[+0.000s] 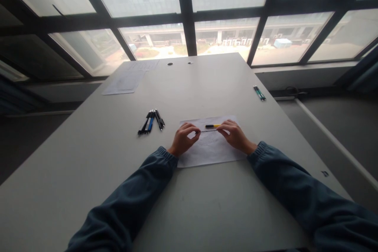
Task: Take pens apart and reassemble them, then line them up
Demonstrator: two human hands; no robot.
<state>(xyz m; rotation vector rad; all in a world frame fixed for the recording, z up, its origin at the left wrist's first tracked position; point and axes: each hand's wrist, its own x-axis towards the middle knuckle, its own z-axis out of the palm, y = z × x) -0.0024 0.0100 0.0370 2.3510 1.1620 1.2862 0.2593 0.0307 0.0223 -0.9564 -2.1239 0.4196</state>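
Between my hands runs a thin dark rod [209, 130], slim as a pen refill, held level above a white sheet of paper [212, 153]. My left hand [184, 138] pinches its left end between thumb and fingers. At the other end, my right hand [234, 135] has its fingertips closed on the rod. Just behind it a yellow pen with a black end [212, 126] lies on the paper, its right end close to my right fingers. What part of the rod sits inside each grip is hidden.
Several black and blue pens [150, 122] lie left of the paper. Green pens [259, 93] rest near the right edge of the white table [103, 165]. Printed sheets [126, 78] are at the far left. Two round fittings [170, 64] sit near the windows.
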